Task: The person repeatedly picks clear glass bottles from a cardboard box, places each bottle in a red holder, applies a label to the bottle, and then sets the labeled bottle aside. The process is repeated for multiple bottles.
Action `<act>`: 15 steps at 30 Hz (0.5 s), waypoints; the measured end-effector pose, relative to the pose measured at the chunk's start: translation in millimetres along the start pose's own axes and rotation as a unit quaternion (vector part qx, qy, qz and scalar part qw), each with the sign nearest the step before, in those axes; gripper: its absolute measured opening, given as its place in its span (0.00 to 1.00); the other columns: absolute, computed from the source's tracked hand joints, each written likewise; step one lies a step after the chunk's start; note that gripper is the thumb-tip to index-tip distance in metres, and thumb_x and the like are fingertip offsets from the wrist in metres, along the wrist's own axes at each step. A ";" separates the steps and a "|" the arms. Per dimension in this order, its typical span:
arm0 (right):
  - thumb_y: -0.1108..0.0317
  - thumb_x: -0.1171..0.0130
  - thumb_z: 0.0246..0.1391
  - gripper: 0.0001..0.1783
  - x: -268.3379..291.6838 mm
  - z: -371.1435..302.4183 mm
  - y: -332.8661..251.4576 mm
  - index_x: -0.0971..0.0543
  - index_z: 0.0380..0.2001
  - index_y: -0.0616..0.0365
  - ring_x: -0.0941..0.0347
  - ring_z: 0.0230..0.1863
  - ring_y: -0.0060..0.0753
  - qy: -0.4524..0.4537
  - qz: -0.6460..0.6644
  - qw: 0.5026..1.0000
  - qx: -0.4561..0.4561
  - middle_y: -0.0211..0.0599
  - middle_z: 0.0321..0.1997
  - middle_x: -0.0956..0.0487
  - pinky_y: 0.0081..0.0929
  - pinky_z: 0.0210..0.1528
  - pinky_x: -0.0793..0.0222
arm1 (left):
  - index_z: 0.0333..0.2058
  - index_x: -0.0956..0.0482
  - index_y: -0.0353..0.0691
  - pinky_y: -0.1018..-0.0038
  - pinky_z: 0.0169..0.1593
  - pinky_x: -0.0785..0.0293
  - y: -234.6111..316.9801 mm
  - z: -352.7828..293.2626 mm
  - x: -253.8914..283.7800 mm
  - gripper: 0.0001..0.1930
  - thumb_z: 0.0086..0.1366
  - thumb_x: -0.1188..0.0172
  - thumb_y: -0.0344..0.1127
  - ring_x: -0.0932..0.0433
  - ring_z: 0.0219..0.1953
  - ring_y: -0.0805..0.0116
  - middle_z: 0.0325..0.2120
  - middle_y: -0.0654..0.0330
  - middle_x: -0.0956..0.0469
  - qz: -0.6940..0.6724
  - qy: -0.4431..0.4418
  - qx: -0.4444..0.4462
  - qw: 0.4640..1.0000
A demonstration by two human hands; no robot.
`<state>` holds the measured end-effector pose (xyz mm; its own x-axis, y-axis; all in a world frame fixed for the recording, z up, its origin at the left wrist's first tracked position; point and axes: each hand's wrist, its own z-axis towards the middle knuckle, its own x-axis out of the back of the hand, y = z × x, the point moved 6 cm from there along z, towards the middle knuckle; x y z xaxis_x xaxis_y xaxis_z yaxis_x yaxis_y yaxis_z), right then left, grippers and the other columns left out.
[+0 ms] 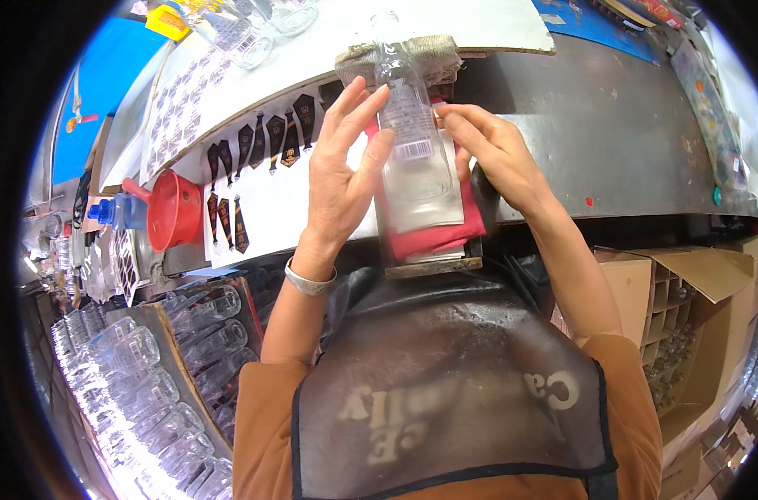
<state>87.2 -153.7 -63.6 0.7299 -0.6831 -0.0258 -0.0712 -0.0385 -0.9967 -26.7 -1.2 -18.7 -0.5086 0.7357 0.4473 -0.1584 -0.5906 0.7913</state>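
A clear glass bottle point(420, 179) lies on its back in front of me, its neck pointing away. A printed panel with a barcode shows on its upper side. My left hand point(343, 162) is at the bottle's left side, fingers stretched and apart, the index fingertip at its shoulder. On the other side, my right hand point(497, 150) has loosely bent fingers, with the fingertips close against the glass. Under the bottle are white paper and a red cloth point(472, 229) on a small wooden stand point(433, 268). A folded grey cloth point(441, 58) supports the neck end.
Dark tie-shaped labels point(276, 137) lie in rows on a white sheet to the left, beside a red plastic dipper point(175, 211). Crates of clear bottles point(137, 358) stand at lower left. A divided cardboard box point(704, 292) is at lower right. A metal worktop point(595, 142) extends rightward.
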 end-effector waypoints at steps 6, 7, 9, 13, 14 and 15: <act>0.54 0.35 0.60 0.30 -10.5 9.8 0.6 0.25 0.56 0.68 0.32 0.27 0.12 -0.012 -0.096 0.995 0.032 0.32 0.42 0.21 0.16 0.31 0.33 | 0.59 0.24 0.44 0.62 0.64 0.33 0.5 -2.6 -8.6 0.25 0.63 0.36 0.33 0.30 0.63 0.52 0.65 0.47 0.35 0.031 -0.021 -0.010 0.999; 0.54 0.35 0.60 0.30 -10.4 8.5 1.4 0.25 0.56 0.68 0.32 0.27 0.12 -0.012 -0.089 0.995 0.036 0.31 0.42 0.20 0.16 0.30 0.34 | 0.59 0.23 0.44 0.62 0.64 0.33 0.3 -3.4 -9.6 0.25 0.62 0.36 0.32 0.30 0.63 0.52 0.65 0.47 0.35 0.027 -0.023 -0.011 0.999; 0.55 0.34 0.59 0.30 -10.5 6.3 2.6 0.25 0.56 0.67 0.33 0.26 0.12 -0.015 -0.077 0.996 0.038 0.31 0.42 0.20 0.15 0.30 0.35 | 0.59 0.24 0.44 0.61 0.64 0.33 -0.4 -5.5 -10.7 0.25 0.62 0.36 0.32 0.30 0.63 0.52 0.65 0.47 0.35 0.022 -0.023 -0.010 0.999; 0.56 0.34 0.59 0.29 -11.1 4.4 1.2 0.25 0.56 0.65 0.34 0.26 0.11 -0.023 -0.072 0.997 0.031 0.30 0.43 0.20 0.15 0.28 0.37 | 0.59 0.24 0.43 0.61 0.64 0.33 -2.7 -6.9 -11.3 0.25 0.62 0.36 0.31 0.30 0.63 0.52 0.65 0.47 0.35 0.016 -0.026 -0.005 1.000; 0.56 0.34 0.59 0.28 -11.5 4.3 1.2 0.25 0.56 0.65 0.35 0.25 0.11 -0.024 -0.073 0.997 0.030 0.30 0.43 0.20 0.15 0.28 0.37 | 0.60 0.24 0.43 0.61 0.64 0.33 -3.2 -7.6 -11.3 0.25 0.62 0.36 0.31 0.30 0.63 0.52 0.65 0.47 0.35 0.016 -0.025 -0.004 1.000; 0.56 0.34 0.59 0.28 -11.4 4.3 1.0 0.25 0.56 0.65 0.35 0.25 0.11 -0.023 -0.075 0.996 0.034 0.30 0.43 0.20 0.15 0.28 0.37 | 0.60 0.24 0.43 0.61 0.64 0.33 -3.6 -8.0 -11.5 0.25 0.62 0.36 0.31 0.30 0.63 0.52 0.65 0.47 0.35 0.017 -0.024 -0.004 1.000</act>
<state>81.7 -142.8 -64.7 0.7592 -0.6394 0.1213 0.0860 -0.0862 -0.9926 -27.1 -10.2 -30.1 -0.4718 0.7306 0.4935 -0.1481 -0.6175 0.7725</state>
